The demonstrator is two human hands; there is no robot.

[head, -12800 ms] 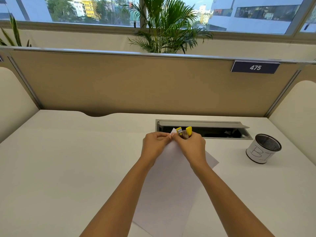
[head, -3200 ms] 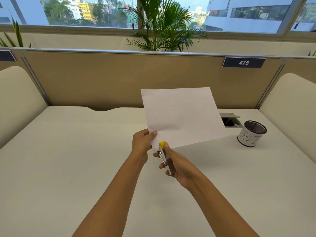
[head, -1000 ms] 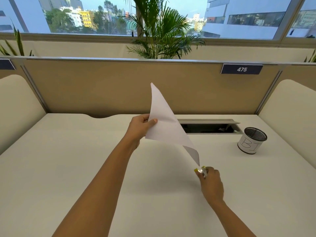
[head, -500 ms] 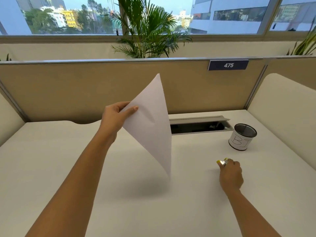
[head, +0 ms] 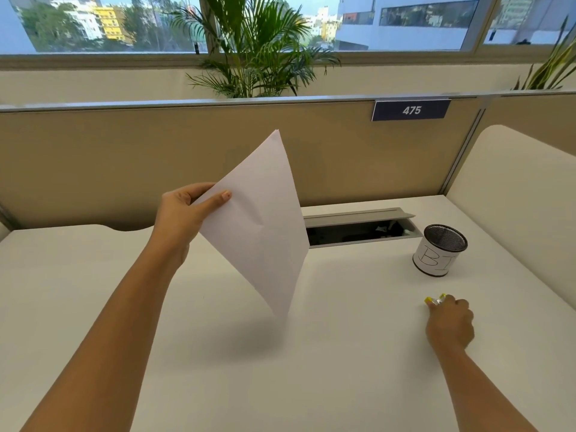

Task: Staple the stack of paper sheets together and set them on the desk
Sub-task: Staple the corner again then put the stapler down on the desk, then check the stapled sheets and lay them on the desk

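Note:
My left hand [head: 184, 213] pinches one corner of the white paper stack [head: 265, 222] and holds it in the air above the middle of the white desk [head: 93, 275]. The sheets hang diagonally, lowest corner just above the desktop. My right hand [head: 450, 324] rests low on the desk at the right, closed around the small yellow stapler [head: 435, 299]; only the stapler's yellow and metal tip pokes out past my fingers. The two hands are far apart.
A mesh pen cup [head: 439, 255] with a white label stands just beyond my right hand. An open cable tray [head: 358, 227] is sunk into the desk behind the paper. A tan partition with the 475 plate [head: 411, 110] closes the back; cream side panels flank the desk.
The stapler has come off the paper corner. My right hand carried it right and down to the desk near the cup, while my left hand keeps the sheets lifted.

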